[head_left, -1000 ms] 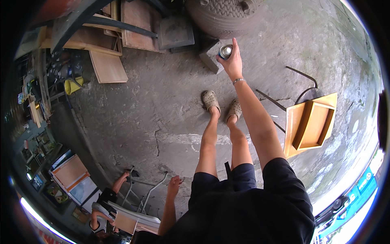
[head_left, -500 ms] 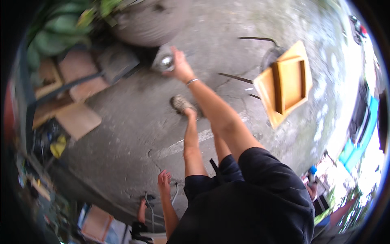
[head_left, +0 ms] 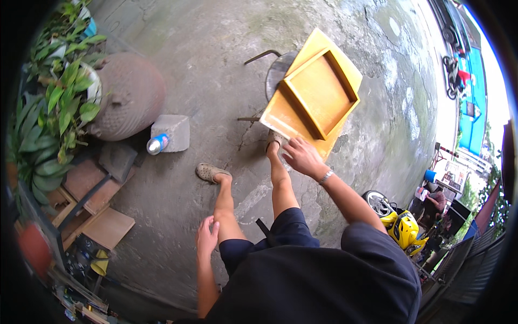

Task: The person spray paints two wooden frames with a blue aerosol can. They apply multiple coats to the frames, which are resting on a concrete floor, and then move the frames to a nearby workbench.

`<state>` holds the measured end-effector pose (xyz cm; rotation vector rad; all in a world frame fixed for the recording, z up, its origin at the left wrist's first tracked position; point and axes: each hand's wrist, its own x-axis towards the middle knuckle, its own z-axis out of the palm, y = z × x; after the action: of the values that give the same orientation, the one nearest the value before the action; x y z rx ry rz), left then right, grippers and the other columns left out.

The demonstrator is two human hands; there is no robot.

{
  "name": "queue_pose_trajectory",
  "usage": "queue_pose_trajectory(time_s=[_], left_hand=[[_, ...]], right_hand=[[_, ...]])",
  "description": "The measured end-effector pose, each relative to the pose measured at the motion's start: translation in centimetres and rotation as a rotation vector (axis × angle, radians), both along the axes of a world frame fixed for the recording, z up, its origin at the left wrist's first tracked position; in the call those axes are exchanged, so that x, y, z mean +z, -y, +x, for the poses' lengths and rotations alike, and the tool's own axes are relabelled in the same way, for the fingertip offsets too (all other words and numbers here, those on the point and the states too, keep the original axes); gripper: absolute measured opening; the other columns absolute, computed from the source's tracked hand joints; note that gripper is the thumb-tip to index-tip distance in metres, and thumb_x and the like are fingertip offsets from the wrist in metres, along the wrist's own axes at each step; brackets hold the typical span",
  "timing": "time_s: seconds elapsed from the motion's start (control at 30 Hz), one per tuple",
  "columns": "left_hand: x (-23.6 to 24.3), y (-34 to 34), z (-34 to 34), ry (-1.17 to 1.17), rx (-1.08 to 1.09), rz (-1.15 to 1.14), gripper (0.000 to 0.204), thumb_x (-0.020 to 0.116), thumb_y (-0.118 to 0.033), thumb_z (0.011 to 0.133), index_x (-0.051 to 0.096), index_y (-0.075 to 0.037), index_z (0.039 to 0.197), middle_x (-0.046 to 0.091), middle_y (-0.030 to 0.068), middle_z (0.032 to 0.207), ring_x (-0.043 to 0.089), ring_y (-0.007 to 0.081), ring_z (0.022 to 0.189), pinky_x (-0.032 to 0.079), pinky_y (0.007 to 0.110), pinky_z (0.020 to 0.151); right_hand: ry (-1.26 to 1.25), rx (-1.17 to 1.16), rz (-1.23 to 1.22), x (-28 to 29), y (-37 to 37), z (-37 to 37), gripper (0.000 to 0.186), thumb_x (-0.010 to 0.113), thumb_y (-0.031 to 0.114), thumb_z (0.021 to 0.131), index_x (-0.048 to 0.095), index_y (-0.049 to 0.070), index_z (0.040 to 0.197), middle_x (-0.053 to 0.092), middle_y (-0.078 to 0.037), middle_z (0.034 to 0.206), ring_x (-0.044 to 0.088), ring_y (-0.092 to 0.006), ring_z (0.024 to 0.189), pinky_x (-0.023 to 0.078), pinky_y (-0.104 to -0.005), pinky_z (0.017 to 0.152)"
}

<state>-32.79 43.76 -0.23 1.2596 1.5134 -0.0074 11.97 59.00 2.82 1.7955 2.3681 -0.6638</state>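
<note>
My right hand [head_left: 303,158], a metal band at its wrist, reaches over the near edge of a yellow wooden board [head_left: 275,110]. Its fingers are spread and touch or nearly touch that edge; contact is hard to tell. On the board lies a shallow yellow wooden tray or frame [head_left: 322,89] with raised sides. Both rest on a round-topped stool [head_left: 276,73] with dark metal legs. Above my left knee hangs my left hand [head_left: 206,237], open, with nothing visible in it. A blue-and-silver can or bottle [head_left: 159,143] appears to stand on a grey concrete block [head_left: 179,135] at the left.
A large clay pot [head_left: 132,97] and leafy plants [head_left: 65,102] stand at the far left. Nearer are wooden boards [head_left: 109,227] and a yellow funnel-like piece [head_left: 100,263]. A yellow motorcycle [head_left: 403,229] is at the right, with another person [head_left: 436,201] beyond it.
My right hand has let go of the silver-topped can or bottle at the block and moved right to the board's edge. My left hand has come up near my knee. The view has turned.
</note>
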Motion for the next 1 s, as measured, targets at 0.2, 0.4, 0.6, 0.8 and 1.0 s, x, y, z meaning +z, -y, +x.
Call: queue_pose_trajectory(time_s=[0.2,0.4,0.6,0.8,1.0], left_hand=[[2.5,-13.0,16.4,0.03,-0.441,0.296,0.044,0.069,-0.037,0.096,0.065,-0.004,0.125,0.068,0.0156,0.119,0.062,0.0349,0.115,0.046,0.046,0.101],[1.9,-18.3,34.4,0.209,-0.596,0.443,0.045,0.073,-0.035,0.093,0.065,-0.003,0.123,0.066,0.0132,0.12,0.059,0.0345,0.117,0.044,0.047,0.105],[2.3,-15.7,40.4,0.184,-0.668,0.408,0.045,0.072,-0.038,0.093,0.065,-0.005,0.123,0.064,0.0122,0.121,0.058,0.0328,0.119,0.042,0.045,0.108],[2.6,-12.7,37.9,0.055,-0.68,0.45,0.045,0.072,-0.039,0.093,0.066,-0.006,0.122,0.064,0.0118,0.12,0.058,0.0316,0.119,0.042,0.044,0.108],[2.0,-8.8,35.4,-0.029,-0.6,0.447,0.043,0.07,-0.035,0.095,0.064,-0.002,0.123,0.065,0.0123,0.12,0.058,0.032,0.12,0.041,0.046,0.108]], right_hand=[[0.297,0.207,-0.12,0.1,0.3,20.0,0.02,0.061,0.024,0.096,0.07,0.007,0.101,0.063,-0.011,0.114,0.058,-0.0251,0.112,0.048,-0.0403,0.097],[0.447,0.364,-0.136,-2.1,-5.6,34.9,0.02,0.057,0.019,0.099,0.071,0.005,0.102,0.065,-0.01,0.123,0.057,-0.0239,0.121,0.044,-0.041,0.112],[0.283,0.359,-0.01,-0.8,-5.7,40.3,0.016,0.063,0.021,0.095,0.067,0.006,0.092,0.062,-0.009,0.107,0.057,-0.0239,0.114,0.045,-0.0397,0.101],[0.273,0.347,-0.086,0.4,1.2,41.9,0.017,0.065,0.024,0.094,0.066,0.007,0.091,0.062,-0.009,0.107,0.058,-0.0245,0.11,0.045,-0.0401,0.098],[0.235,0.242,-0.151,1.3,6.9,42.5,0.02,0.069,0.027,0.093,0.069,0.007,0.096,0.063,-0.01,0.109,0.058,-0.0271,0.111,0.044,-0.0417,0.1]])
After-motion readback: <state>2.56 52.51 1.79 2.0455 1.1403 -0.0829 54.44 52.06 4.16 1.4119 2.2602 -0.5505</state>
